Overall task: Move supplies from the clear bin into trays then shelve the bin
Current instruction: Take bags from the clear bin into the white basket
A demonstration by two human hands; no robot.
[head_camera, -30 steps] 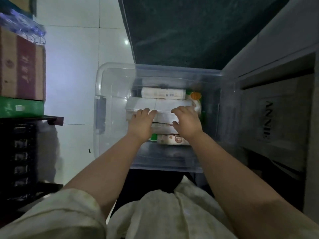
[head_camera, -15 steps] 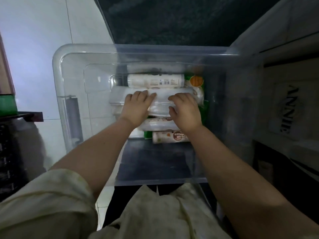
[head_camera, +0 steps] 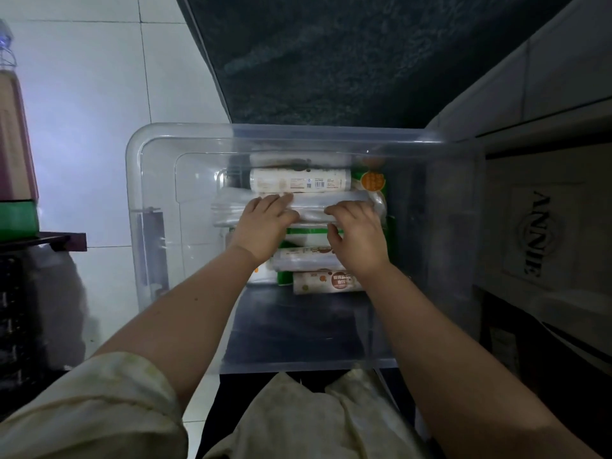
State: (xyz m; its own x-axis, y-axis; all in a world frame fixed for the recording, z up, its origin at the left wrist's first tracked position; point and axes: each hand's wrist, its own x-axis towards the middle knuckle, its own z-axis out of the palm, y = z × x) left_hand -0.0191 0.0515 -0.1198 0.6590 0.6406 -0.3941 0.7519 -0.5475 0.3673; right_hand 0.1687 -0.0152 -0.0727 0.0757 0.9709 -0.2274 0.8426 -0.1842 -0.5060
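Note:
A clear plastic bin [head_camera: 155, 180] stands in front of me with supplies stacked at its far side. Both my hands are inside it. My left hand [head_camera: 263, 223] and my right hand [head_camera: 359, 235] grip a clear plastic-wrapped pack [head_camera: 313, 210], fingers curled over its far edge and the right thumb under it. Beyond the pack lies a white roll with a printed label [head_camera: 299, 183]. Under my hands are green and white packs [head_camera: 309, 235] and a white pack with an orange label [head_camera: 326, 281] nearest me.
A dark mat [head_camera: 347, 61] lies beyond the bin on white floor tiles [head_camera: 99, 111]. On the right a grey shelf unit [head_camera: 546, 120] holds a box marked ANNIE [head_camera: 536, 233]. At the left are a cardboard box [head_camera: 15, 154], a green box [head_camera: 18, 218] and a dark rack [head_camera: 20, 309].
The bin looms larger and nearer in view than a second ago. Both hands slid forward from the lower packs onto the clear-wrapped pack, and the white pack nearest me shows more.

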